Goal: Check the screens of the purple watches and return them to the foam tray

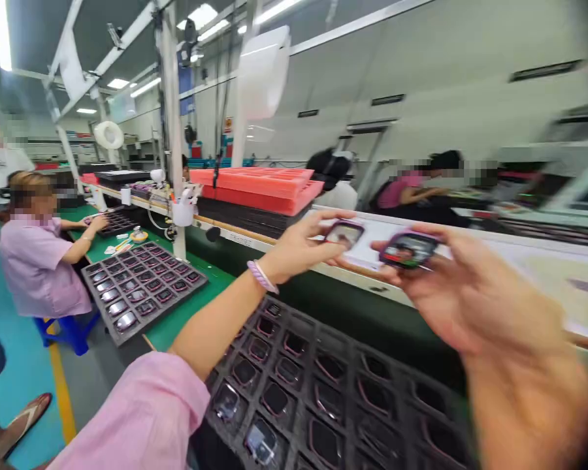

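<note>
My left hand is raised over the conveyor, its fingers pinching a small pink-rimmed watch case. My right hand, blurred by motion, grips a second, similar watch case between fingertips and thumb. Both cases are held close together above the belt. Below my arms lies a black compartment tray with several more pink-rimmed cases in its cells. A pink sleeve and a bead bracelet show on my left arm.
Another black tray of cases sits on the green bench to the left, where a seated person in pink works. Orange trays are stacked beyond the conveyor. More workers sit on the far side.
</note>
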`<act>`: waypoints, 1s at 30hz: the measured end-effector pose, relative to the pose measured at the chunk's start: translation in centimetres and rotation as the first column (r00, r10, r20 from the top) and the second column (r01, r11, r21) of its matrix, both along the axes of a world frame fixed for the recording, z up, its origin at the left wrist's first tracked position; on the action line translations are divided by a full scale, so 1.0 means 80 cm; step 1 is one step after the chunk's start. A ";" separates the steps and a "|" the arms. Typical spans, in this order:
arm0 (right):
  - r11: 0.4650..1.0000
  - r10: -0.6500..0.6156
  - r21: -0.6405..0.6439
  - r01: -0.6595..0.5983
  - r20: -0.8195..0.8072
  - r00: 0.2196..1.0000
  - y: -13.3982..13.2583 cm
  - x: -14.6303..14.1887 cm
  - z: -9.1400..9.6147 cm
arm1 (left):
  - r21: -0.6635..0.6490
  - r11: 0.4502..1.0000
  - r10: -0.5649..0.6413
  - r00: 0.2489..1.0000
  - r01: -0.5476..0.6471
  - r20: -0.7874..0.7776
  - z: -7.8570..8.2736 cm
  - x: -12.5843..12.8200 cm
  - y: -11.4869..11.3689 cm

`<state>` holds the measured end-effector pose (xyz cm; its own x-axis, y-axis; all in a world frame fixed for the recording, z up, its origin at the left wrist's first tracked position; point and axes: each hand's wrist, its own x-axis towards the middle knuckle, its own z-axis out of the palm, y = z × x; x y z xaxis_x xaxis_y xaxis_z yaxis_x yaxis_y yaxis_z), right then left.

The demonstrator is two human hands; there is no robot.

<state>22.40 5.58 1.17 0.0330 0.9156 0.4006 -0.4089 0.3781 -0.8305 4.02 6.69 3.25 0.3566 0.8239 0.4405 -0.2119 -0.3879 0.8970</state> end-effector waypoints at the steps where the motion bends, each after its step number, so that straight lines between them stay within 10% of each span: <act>1: 0.999 0.038 -0.009 -0.038 0.004 0.999 -0.006 -0.001 0.007 | 0.037 0.999 -0.006 1.000 0.005 0.009 0.002 -0.002 0.000; 13: 0.987 0.027 0.148 -0.058 0.201 0.979 -0.039 0.028 -0.005 | 0.293 0.951 -0.105 0.994 0.097 0.011 -0.021 0.019 0.001; 30: 0.982 0.027 0.171 -0.076 0.276 0.961 -0.024 0.023 -0.028 | 0.187 0.982 -0.008 0.999 -0.001 0.047 -0.045 0.022 -0.001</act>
<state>24.23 3.63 -1.09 -0.1447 0.8263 0.5443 -0.2007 0.5142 -0.8339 5.80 6.63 -0.38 0.3344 0.7243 0.6029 -0.2542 -0.5468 0.7978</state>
